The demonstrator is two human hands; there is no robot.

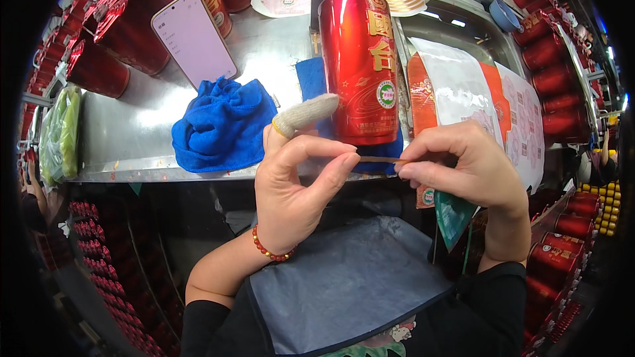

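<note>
1. While the left hand (291, 192) pinches one end of a thin brownish strip (378, 159) between thumb and fingertip, the right hand (466, 165) pinches the other end; the strip spans the gap between them, close by the near end of a red bottle (360, 73); what it is made of, I cannot tell.
2. Since both grips seem to be at the fingertips only, a slip looks the likeliest fault; an uneven pull could free one end, and too hard a pull might tear the strip if it is weak.
3. If the strip is tacky, which cannot be made out, it could cling to the skin or fold on itself.
4. Where the pale finger sleeve (305, 116) overlaps the bottle in view, contact cannot be told; a knock there could shift the bottle on the flat blue cloth (311, 78), which might slide on the metal table (145, 139).
5. Because printed sheets (456, 86) lie beside the right hand, a sweep of that wrist could drag them; the green pointed piece (453, 218) below it might catch too.
6. Though the bunched blue cloth (221, 129) sits near the left hand, a careless elbow could push it against the phone (194, 38).
</note>
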